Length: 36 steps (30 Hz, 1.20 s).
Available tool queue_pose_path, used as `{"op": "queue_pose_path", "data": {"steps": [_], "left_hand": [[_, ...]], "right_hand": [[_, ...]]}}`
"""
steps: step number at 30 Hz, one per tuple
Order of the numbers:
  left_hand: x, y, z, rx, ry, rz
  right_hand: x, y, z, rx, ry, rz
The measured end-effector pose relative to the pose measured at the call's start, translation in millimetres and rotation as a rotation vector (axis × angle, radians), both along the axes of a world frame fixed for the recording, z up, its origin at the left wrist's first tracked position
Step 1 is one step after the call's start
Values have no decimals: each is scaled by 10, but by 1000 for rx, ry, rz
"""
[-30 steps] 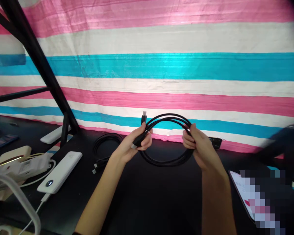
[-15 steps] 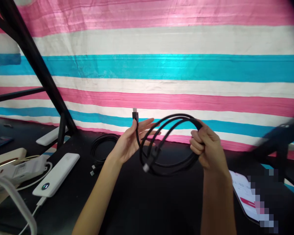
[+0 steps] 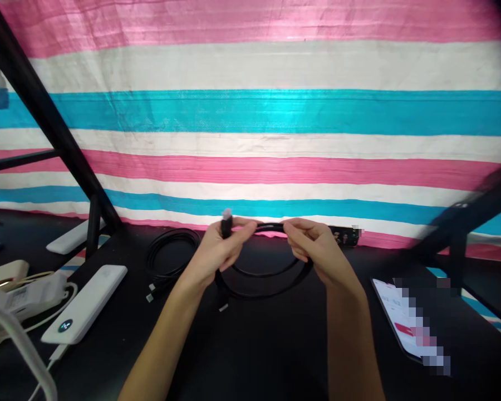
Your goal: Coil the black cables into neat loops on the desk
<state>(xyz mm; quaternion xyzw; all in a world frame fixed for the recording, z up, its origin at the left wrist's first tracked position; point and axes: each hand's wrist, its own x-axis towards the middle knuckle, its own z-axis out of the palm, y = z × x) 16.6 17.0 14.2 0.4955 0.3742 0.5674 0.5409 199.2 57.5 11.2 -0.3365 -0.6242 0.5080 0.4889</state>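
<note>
I hold a coiled black cable [image 3: 267, 284] above the black table [image 3: 250, 351] with both hands. My left hand [image 3: 217, 250] is closed on the coil's left side, and one plug end [image 3: 226, 221] sticks up from its fingers. My right hand [image 3: 313, 250] pinches the coil's top right. The other plug end [image 3: 222, 305] dangles below my left hand. The loops hang low, close to the tabletop.
A second coiled black cable [image 3: 169, 259] lies on the table to the left. White power banks [image 3: 86, 303] [image 3: 69, 240], a white charger with cords [image 3: 29, 292] and a black frame post [image 3: 45, 120] stand at left. A phone [image 3: 403, 323] lies at right. A striped cloth [image 3: 275, 111] hangs behind.
My left hand, open half a second ago, has closed on the coil again. Both hands have come lower and closer together, and the loops have flattened toward the table.
</note>
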Motion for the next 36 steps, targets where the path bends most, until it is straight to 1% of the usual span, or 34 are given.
{"op": "queue_pose_path", "data": {"steps": [3, 5, 8, 10, 13, 15, 18, 20, 23, 25, 27, 29, 31, 33, 36], "left_hand": [[-101, 25, 30, 39, -240, 86], [-123, 34, 44, 48, -369, 124], [-86, 30, 50, 58, -449, 160], [-34, 20, 46, 58, -450, 134], [55, 16, 22, 16, -427, 63], [103, 25, -2, -4, -430, 70], [130, 51, -31, 11, -445, 182], [116, 68, -35, 23, -477, 283], [83, 84, -31, 41, -626, 413], [82, 88, -36, 32, -752, 447], [104, 92, -47, -7, -842, 441], [143, 98, -60, -42, -875, 419], [189, 113, -74, -74, -872, 368], [236, 142, -100, -131, -883, 284], [308, 211, -189, -318, -974, 128]], "right_hand": [[-41, 4, -2, -105, 206, 124], [-106, -7, 10, -132, 315, 155], [-194, -29, 31, -141, 421, 68], [-214, -41, 42, -134, 454, 2], [-196, -42, 50, -116, 538, -62], [-171, -26, 50, -112, 603, -102], [-164, 6, 53, -136, 627, -136], [-223, 0, 55, -175, 616, -91], [-467, -100, 24, -249, 681, -23], [-697, -211, -30, -286, 774, -51], [-892, -308, -93, -325, 823, -61], [-970, -351, -133, -344, 876, -74], [-903, -334, -130, -359, 915, -23], [-743, -286, -92, -363, 933, 94], [-530, -235, -31, -304, 942, 203]]}}
